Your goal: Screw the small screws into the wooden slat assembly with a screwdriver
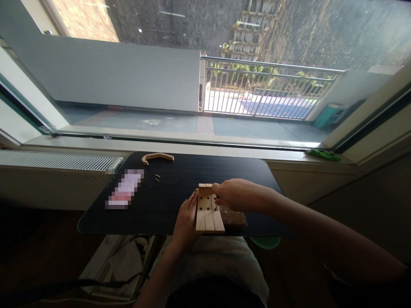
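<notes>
The black table (167,188) sits by a big window. The wooden slats (208,214) lie at its near edge. My left hand (186,220) presses flat on their side. My right hand (236,194) pinches their top. I should keep them snug and even.

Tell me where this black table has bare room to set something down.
Bare: the far right of the black table, beyond the right hand; also the strip between the blurred item and the left hand. Crowded: the near edge around the slatted wooden piece.

flat item (125,188): pixelated | brown block (236,218): partly hidden under right hand (236,195)
</notes>
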Demonstrator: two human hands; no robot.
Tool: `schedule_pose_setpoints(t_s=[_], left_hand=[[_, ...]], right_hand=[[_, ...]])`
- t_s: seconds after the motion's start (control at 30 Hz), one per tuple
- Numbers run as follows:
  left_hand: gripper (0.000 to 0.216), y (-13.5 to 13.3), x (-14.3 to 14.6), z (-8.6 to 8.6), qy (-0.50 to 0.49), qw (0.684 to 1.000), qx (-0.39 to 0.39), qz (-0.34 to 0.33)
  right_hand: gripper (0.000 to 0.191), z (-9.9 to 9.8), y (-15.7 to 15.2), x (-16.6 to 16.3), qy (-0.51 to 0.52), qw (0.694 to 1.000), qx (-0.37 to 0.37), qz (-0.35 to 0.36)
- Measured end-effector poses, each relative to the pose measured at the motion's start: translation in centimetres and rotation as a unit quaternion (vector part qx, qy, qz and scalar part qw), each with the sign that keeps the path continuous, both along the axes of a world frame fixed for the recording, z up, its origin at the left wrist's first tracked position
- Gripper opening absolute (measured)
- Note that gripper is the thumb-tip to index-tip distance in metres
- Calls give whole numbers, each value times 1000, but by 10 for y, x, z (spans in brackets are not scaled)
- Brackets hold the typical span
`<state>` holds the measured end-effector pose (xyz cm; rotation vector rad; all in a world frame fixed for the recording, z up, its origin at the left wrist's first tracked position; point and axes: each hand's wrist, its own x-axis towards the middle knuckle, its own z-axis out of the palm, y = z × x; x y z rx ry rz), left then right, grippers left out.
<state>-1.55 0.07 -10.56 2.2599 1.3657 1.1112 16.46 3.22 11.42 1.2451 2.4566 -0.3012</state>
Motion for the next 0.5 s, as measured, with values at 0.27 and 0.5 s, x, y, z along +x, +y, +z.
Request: schedule_pose_setpoints(t_s=[0.27,0.5], left_hand=[[84,0,-1,-1,2,1000,-6,-5],[83,0,0,-3,4,1000,3,5]], right_hand=[[32,-2,0,0,-11,1000,23,-13],[33,-1,-1,-4,-27,999,46,-11]])
